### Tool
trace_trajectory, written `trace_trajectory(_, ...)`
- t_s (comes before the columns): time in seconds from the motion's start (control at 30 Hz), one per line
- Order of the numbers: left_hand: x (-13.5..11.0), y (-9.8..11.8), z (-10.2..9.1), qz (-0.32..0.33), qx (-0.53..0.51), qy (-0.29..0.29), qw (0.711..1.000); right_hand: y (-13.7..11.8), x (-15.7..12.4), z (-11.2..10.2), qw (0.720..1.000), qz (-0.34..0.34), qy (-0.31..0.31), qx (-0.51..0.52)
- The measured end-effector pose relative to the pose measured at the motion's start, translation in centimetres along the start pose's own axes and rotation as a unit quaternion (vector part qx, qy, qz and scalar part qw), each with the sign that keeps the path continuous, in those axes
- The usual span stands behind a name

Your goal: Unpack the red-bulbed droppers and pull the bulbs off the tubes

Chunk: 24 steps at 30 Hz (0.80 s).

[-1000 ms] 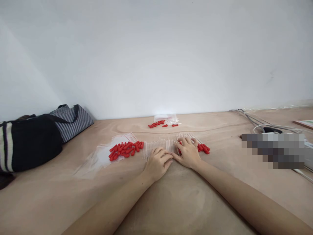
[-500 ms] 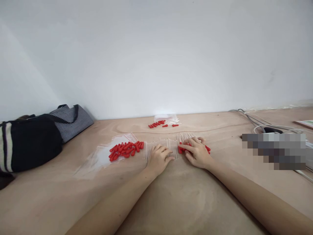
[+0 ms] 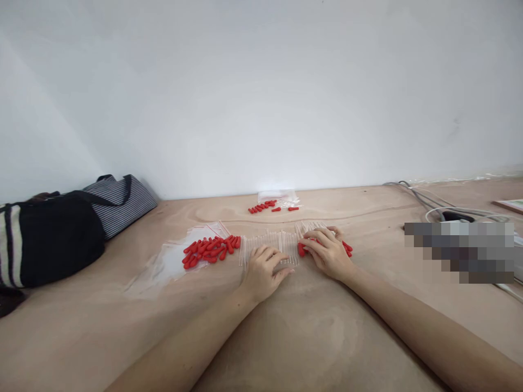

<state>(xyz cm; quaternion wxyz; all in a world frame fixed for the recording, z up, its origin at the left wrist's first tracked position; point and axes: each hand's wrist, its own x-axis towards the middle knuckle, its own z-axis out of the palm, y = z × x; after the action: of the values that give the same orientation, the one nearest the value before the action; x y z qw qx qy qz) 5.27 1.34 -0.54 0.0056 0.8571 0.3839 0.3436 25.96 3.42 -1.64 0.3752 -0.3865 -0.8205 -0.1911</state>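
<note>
A row of thin clear plastic tubes [image 3: 267, 244] lies side by side on the wooden table [image 3: 310, 337]. My left hand [image 3: 261, 272] rests on the row's near edge, fingers spread and flat. My right hand [image 3: 329, 253] lies palm down just to the right, its fingers stretched over a small heap of red caps [image 3: 346, 247] and more clear tubes [image 3: 310, 226]. Nothing is gripped in either hand as far as I can see. To the left of the tubes a larger pile of red caps [image 3: 210, 249] lies on clear zip bags [image 3: 171, 261].
Further back, a few red caps [image 3: 265, 207] lie by another clear bag [image 3: 280, 197]. Dark and striped cloth bags [image 3: 61, 228] fill the left edge. Grey cables [image 3: 433, 206] and a blurred-out object [image 3: 460, 251] sit at the right. A white wall stands behind the table.
My right hand slid right, from beside my left hand onto the red caps, then drew slightly back. My left hand shifted a little and spread its fingers on the tubes.
</note>
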Motion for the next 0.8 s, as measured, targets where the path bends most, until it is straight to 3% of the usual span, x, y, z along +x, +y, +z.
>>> trace_trajectory(0.13, -0.6, 0.4, -0.5, -0.073, -0.12, -0.021, 0.99, -2.1, -0.2, -0.6, 0.993, -0.098, 0.07, -0.003)
trace_trajectory(0.27, -1.1, 0.7, -1.3, -0.137, -0.262, -0.095, 0.95, -4.7, -0.2, -0.8, 0.974, -0.203, 0.101, 0.015)
trace_trajectory(0.4, -1.6, 1.0, -2.0, -0.154, -0.381, -0.151, 0.899, -6.1, 0.2, -0.7, 0.967, -0.226, 0.109, 0.035)
trace_trajectory(0.47, -1.8, 1.0, -2.0, -0.162, -0.401, -0.161, 0.887, -6.3, 0.4, -0.6, 0.969, -0.218, 0.104, 0.046)
trace_trajectory(0.53, -2.2, 0.9, -1.8, -0.166, -0.388, -0.161, 0.892, -6.2, 0.4, -0.5, 0.971, -0.213, 0.096, 0.051)
trace_trajectory(0.7, -3.4, 0.4, -1.8, -0.175, -0.243, -0.098, 0.949, -4.8, -0.3, -0.4, 0.98, -0.193, 0.043, 0.034)
trace_trajectory(0.8, -3.9, 0.2, -2.5, -0.128, -0.144, -0.056, 0.98, -4.1, -0.7, -0.5, 0.986, -0.165, 0.017, 0.026)
